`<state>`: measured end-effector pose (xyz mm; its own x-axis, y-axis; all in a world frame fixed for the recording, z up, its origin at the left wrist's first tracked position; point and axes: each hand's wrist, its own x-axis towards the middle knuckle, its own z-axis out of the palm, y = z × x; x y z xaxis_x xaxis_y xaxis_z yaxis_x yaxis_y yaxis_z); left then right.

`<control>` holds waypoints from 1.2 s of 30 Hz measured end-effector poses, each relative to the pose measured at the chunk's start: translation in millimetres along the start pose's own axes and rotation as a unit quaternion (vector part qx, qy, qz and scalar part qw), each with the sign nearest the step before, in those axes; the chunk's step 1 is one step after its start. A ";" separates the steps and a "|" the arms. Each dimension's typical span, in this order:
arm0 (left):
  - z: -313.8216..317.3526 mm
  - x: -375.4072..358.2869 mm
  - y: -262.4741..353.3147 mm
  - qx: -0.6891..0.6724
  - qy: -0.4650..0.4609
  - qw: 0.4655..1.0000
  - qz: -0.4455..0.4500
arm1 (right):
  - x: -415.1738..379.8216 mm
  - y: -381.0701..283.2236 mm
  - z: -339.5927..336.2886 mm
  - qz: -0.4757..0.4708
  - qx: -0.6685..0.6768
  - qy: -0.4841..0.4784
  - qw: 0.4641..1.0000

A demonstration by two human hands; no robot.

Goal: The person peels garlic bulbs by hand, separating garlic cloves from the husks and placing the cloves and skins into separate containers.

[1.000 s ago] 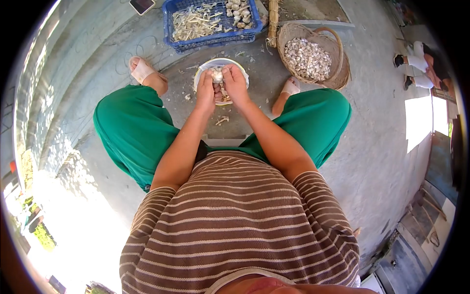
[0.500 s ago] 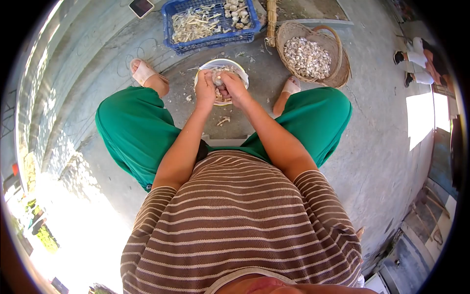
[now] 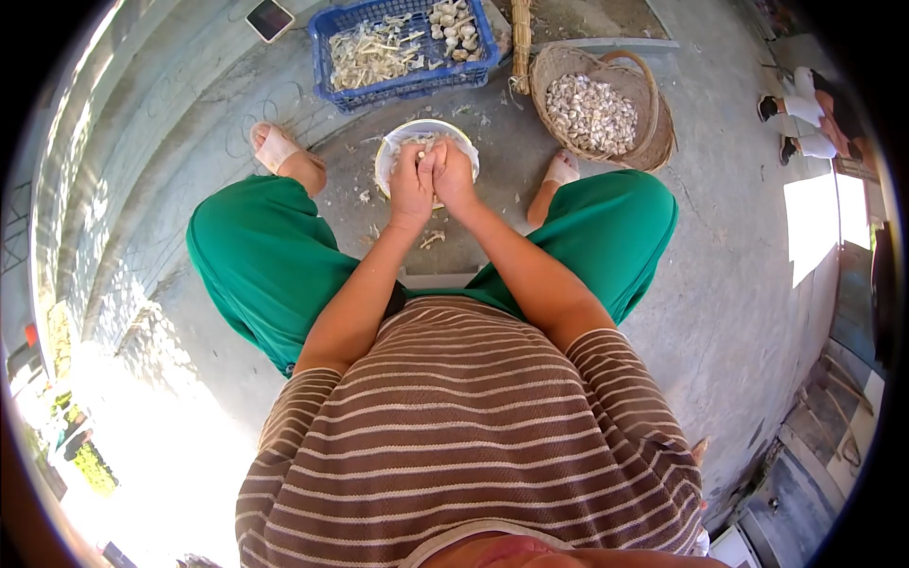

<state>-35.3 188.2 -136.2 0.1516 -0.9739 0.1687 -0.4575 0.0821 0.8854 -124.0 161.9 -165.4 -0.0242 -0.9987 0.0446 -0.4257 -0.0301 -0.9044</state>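
Observation:
Above a white bowl [image 3: 383,176] with pale garlic pieces and peelings, my two hands are pressed together. My left hand [image 3: 411,189] and my right hand [image 3: 454,180] are both closed around a garlic bulb [image 3: 421,154]. Only a small pale bit of the bulb shows between the fingers; the rest is hidden. Beyond the bowl, a blue plastic crate [image 3: 379,93] carries garlic stalks [image 3: 365,59] on one side and whole garlic bulbs [image 3: 457,33] on the other.
To the right, a wicker basket [image 3: 653,104] holds loose garlic cloves [image 3: 592,114]. A straw bundle [image 3: 521,43] lies between crate and basket. A phone [image 3: 270,19] rests at upper left. Scraps [image 3: 432,239] litter the concrete floor. Another person's legs [image 3: 810,114] show at far right.
My hands have drawn closer together and turned inward, covering most of the garlic bulb that showed before. The view has shifted slightly.

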 end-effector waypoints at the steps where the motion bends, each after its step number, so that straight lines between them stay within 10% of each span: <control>1: 0.3 0.7 -0.7 0.013 0.014 0.999 0.036 | -0.6 0.6 1.1 0.001 0.000 -0.001 1.000; 5: 2.5 3.3 -6.2 0.030 0.024 0.998 0.057 | 1.3 7.1 5.3 -0.015 0.061 0.031 0.998; 10: -1.2 8.2 -13.3 -0.209 -0.012 0.961 -0.181 | -1.1 -13.6 -4.7 0.051 0.183 0.014 0.982; 16: 3.9 16.5 -52.3 -0.190 0.047 0.974 -0.113 | 5.8 36.9 6.6 -0.032 0.028 0.001 0.999; 19: -0.9 16.4 -37.1 -0.189 0.059 0.966 -0.166 | 15.7 31.7 2.5 -0.216 -0.016 0.067 0.974; 21: -7.4 15.6 -24.5 -0.129 0.017 0.982 -0.137 | 13.6 -7.3 -16.5 0.187 0.284 -0.111 0.934; 28: -3.4 11.6 -19.9 -0.040 0.023 0.998 0.039 | 9.1 9.1 3.6 0.097 0.243 -0.007 0.965; 36: -5.8 13.2 -24.8 -0.297 -0.021 0.946 -0.129 | 10.2 22.8 -13.5 -0.013 -0.024 -0.006 1.000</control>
<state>-16.9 174.5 -153.4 0.1497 -0.9843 -0.0934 0.1654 -0.0683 0.9839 -146.1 151.6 -179.9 -0.0018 -0.9981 0.0623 -0.4688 -0.0542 -0.8816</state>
